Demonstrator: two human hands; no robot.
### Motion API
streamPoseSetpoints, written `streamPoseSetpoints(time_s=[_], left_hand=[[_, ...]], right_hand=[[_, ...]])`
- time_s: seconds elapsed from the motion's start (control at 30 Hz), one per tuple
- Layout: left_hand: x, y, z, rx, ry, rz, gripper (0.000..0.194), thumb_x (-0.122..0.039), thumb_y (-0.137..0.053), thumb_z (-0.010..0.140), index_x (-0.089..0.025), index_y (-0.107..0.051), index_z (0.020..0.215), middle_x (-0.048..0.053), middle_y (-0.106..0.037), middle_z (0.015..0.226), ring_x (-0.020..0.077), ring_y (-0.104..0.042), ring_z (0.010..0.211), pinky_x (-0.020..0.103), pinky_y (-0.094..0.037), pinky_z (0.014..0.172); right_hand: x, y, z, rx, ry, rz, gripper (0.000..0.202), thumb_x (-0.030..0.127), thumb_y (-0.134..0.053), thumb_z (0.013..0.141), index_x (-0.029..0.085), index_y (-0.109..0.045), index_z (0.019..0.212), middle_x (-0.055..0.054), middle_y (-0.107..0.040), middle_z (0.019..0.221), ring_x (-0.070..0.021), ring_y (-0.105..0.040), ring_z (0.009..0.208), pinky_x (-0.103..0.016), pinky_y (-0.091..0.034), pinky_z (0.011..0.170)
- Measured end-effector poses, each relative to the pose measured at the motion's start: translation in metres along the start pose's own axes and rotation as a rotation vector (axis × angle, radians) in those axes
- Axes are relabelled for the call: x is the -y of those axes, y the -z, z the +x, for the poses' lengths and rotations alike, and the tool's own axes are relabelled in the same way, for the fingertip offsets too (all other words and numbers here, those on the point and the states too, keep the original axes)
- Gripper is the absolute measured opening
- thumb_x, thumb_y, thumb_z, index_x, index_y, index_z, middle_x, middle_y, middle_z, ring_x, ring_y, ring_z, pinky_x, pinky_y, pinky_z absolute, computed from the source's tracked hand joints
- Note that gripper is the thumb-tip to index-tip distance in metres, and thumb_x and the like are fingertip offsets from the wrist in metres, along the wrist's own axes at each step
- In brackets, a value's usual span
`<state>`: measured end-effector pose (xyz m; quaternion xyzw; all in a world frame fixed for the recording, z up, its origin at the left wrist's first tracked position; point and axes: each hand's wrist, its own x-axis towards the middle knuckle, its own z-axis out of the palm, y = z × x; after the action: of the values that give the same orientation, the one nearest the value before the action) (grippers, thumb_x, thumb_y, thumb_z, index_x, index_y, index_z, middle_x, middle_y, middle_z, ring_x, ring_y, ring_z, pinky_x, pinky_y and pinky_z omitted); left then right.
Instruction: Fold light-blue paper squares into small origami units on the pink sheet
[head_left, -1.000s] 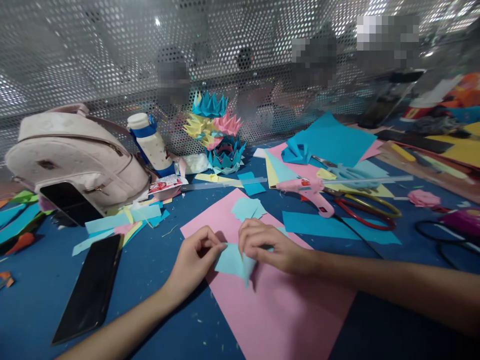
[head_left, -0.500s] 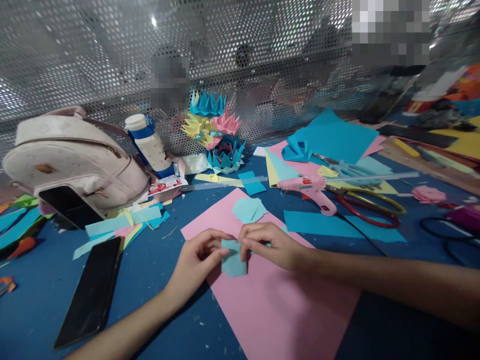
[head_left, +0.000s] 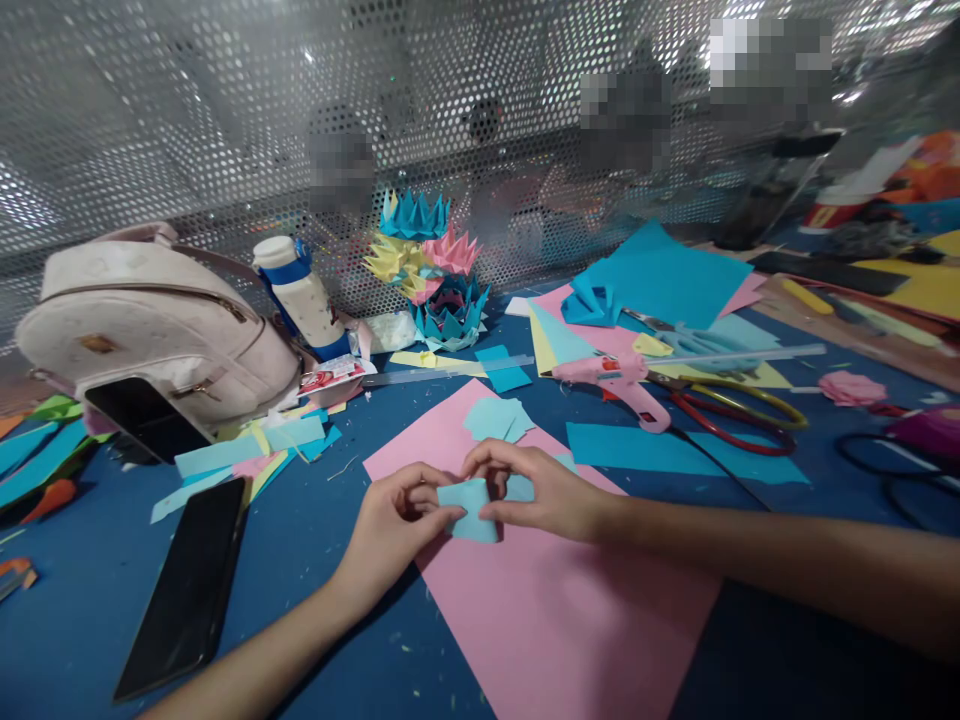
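Note:
Between my two hands is a small folded piece of light blue paper (head_left: 471,510), held just over a large pink paper sheet (head_left: 570,620). My left hand (head_left: 409,510) pinches its left edge with thumb and fingers. At the right edge, my right hand (head_left: 529,490) grips it, thumb in front and fingers curled behind. Another light blue piece (head_left: 520,488) shows under the right hand, partly hidden. Beyond the hands, a small stack of light blue cut pieces (head_left: 498,418) lies on the pink sheet.
A pink glue gun (head_left: 611,372) and red-and-yellow-handled scissors (head_left: 739,410) lie at right. To the left are a black phone (head_left: 187,580), paper strips (head_left: 247,445) and a white backpack (head_left: 150,320). A bottle (head_left: 300,295) and folded paper flowers (head_left: 431,265) stand by the perforated metal panel.
The light blue paper has tilted and its right edge now looks bent over. My right hand's fingers have shifted behind it, with the thumb at the front.

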<state>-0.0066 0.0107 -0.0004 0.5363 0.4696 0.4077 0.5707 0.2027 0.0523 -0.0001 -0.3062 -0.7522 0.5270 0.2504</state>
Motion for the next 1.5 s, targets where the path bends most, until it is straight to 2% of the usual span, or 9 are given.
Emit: streamPoseSetpoints(time_s=[0.17, 0.6, 1.1, 1.2, 1.33, 1.5], left_hand=[[-0.0006, -0.0005, 0.0001, 0.011, 0.013, -0.002, 0.017, -0.023, -0.075, 0.072, -0.012, -0.062, 0.073, -0.003, -0.059, 0.057, 0.0067, -0.050, 0.052, 0.017, -0.037, 0.050], [0.0000, 0.0002, -0.0002, 0.056, 0.013, 0.003, 0.012, -0.023, -0.071, 0.076, -0.013, -0.065, 0.078, -0.001, -0.064, 0.063, 0.0083, -0.054, 0.057, 0.017, -0.039, 0.055], [-0.0009, -0.0007, -0.0005, 0.051, -0.002, 0.057, 0.010, -0.022, -0.068, 0.077, -0.013, -0.064, 0.078, -0.003, -0.059, 0.057, 0.0070, -0.050, 0.052, 0.017, -0.037, 0.052], [-0.0019, -0.0018, -0.0017, 0.038, -0.015, 0.076, 0.009, -0.021, -0.067, 0.078, -0.014, -0.064, 0.077, -0.003, -0.060, 0.055, 0.0078, -0.052, 0.051, 0.017, -0.039, 0.052], [-0.0023, -0.0037, -0.0034, 0.005, -0.055, 0.090, 0.007, -0.020, -0.066, 0.078, -0.014, -0.065, 0.074, 0.000, -0.065, 0.060, 0.0094, -0.058, 0.055, 0.017, -0.043, 0.053], [-0.0010, -0.0042, -0.0033, -0.028, -0.099, 0.090, 0.008, -0.018, -0.066, 0.078, -0.014, -0.065, 0.072, 0.000, -0.067, 0.061, 0.0086, -0.058, 0.053, 0.016, -0.042, 0.051]], right_hand=[[-0.0017, 0.0009, 0.0013, 0.012, -0.008, -0.005, 0.024, 0.026, -0.068, 0.082, 0.019, -0.057, 0.102, -0.001, -0.061, 0.091, -0.0116, -0.058, 0.070, -0.023, -0.045, 0.065], [-0.0039, 0.0018, 0.0005, 0.003, -0.014, -0.015, 0.022, 0.028, -0.070, 0.080, 0.020, -0.060, 0.098, -0.001, -0.062, 0.088, -0.0122, -0.058, 0.070, -0.024, -0.045, 0.065], [-0.0051, 0.0012, 0.0031, -0.019, -0.026, -0.007, 0.021, 0.026, -0.071, 0.079, 0.020, -0.061, 0.096, 0.001, -0.062, 0.085, -0.0116, -0.059, 0.069, -0.023, -0.045, 0.064], [-0.0031, 0.0009, 0.0027, -0.059, -0.057, 0.011, 0.019, 0.025, -0.073, 0.077, 0.019, -0.062, 0.090, 0.001, -0.063, 0.077, -0.0120, -0.059, 0.067, -0.023, -0.044, 0.062], [-0.0007, -0.0008, 0.0016, -0.180, -0.147, 0.047, 0.018, 0.026, -0.077, 0.071, 0.017, -0.062, 0.074, 0.002, -0.062, 0.064, -0.0128, -0.059, 0.062, -0.023, -0.044, 0.060], [-0.0010, -0.0022, 0.0010, -0.239, -0.165, 0.033, 0.015, 0.027, -0.072, 0.075, 0.017, -0.065, 0.068, 0.000, -0.064, 0.066, -0.0125, -0.057, 0.064, -0.024, -0.043, 0.061]])
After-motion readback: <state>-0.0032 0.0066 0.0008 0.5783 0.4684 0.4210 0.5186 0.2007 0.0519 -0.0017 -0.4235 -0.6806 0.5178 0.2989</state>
